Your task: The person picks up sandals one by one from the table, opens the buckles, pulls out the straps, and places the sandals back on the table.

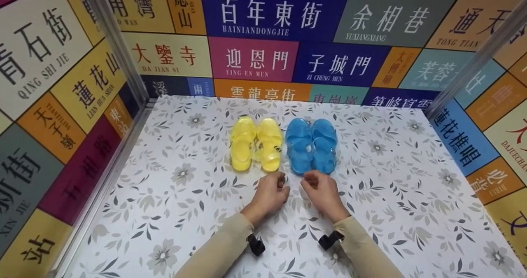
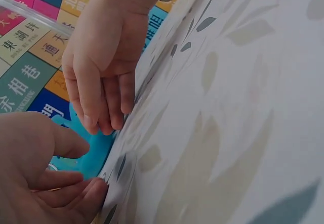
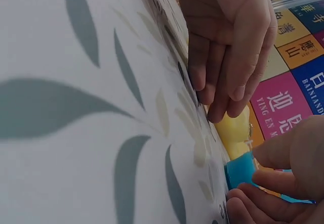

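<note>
Two pairs of plastic sandals stand side by side, toes toward the back wall. The yellow sandals (image 1: 241, 140) are on the left, and the blue sandals (image 1: 299, 160) are close to their right. My left hand (image 1: 267, 193) is just in front of the yellow heels, fingers loosely bent with nothing between them. Near the blue heels, my right hand (image 1: 323, 192) also has its fingers loosely bent and holds nothing. In the right wrist view, a blue heel (image 3: 240, 171) shows beyond my right thumb and fingers. Both hands are low over the patterned sheet.
A white sheet with grey leaves and flowers (image 1: 164, 212) covers the tabletop. Coloured panels with Chinese lettering (image 1: 271, 12) enclose the back and both sides. Metal posts (image 1: 117, 43) stand at the corners. A dark strap (image 1: 256, 245) sits on each wrist.
</note>
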Tool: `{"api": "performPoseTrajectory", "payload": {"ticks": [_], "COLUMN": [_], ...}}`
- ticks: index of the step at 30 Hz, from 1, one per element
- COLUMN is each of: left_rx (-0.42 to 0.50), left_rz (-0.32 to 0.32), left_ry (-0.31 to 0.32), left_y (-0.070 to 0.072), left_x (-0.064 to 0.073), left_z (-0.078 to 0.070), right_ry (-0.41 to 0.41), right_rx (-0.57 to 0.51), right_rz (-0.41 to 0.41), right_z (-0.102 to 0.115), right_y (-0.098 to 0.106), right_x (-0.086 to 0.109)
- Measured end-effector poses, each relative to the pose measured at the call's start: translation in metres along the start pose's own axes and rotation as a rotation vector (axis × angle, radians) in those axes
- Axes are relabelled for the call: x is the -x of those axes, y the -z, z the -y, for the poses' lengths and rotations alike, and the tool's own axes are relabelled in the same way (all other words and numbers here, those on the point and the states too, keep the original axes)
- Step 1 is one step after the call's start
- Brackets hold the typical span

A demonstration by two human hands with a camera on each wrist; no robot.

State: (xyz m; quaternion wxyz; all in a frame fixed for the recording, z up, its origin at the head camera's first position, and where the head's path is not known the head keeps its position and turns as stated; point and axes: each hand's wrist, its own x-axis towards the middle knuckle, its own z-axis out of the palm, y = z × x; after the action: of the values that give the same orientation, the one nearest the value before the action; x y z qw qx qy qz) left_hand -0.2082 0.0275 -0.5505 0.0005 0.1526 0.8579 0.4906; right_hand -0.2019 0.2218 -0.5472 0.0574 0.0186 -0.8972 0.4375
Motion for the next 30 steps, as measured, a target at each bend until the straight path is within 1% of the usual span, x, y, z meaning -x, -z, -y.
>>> {"api": "performPoseTrajectory", "payload": {"ticks": [4, 8, 12, 17, 19, 20, 25, 27, 30], "left_rx": [-0.014, 0.035, 0.084, 0.093, 0.092, 0.094, 0.115, 0.109, 0.043], "left_rz": [-0.006, -0.03, -0.054, -0.049, -0.047, -0.049, -0.06, -0.068, -0.099], "left_ry": [0.012, 0.046, 0.069, 0.045, 0.047, 0.056, 0.145, 0.161, 0.131], "left_y": [-0.007, -0.015, -0.021, -0.026, -0.028, -0.028, -0.03, -0.032, -0.035], "left_x": [-0.005, -0.01, -0.018, -0.031, -0.036, -0.039, -0.048, -0.049, -0.049], "left_z": [-0.004, -0.006, -0.008, -0.012, -0.014, -0.015, -0.02, -0.021, -0.022], "right_ry": [-0.022, -0.042, -0.033, -0.02, -0.008, 0.0, 0.044, 0.054, 0.072], "right_rx": [0.006, 0.006, 0.007, 0.023, 0.033, 0.037, 0.056, 0.066, 0.086], "right_rz": [-0.021, -0.036, -0.034, -0.035, -0.039, -0.04, -0.057, -0.064, -0.07], "right_z": [-0.003, -0.005, -0.005, -0.004, -0.003, -0.002, 0.0, 0.0, -0.002], "right_y": [0.0, -0.001, -0.002, -0.002, -0.002, -0.003, -0.003, -0.004, -0.005], "right_x": [0.002, 0.002, -0.002, -0.006, -0.008, -0.009, -0.012, -0.012, -0.012]}}
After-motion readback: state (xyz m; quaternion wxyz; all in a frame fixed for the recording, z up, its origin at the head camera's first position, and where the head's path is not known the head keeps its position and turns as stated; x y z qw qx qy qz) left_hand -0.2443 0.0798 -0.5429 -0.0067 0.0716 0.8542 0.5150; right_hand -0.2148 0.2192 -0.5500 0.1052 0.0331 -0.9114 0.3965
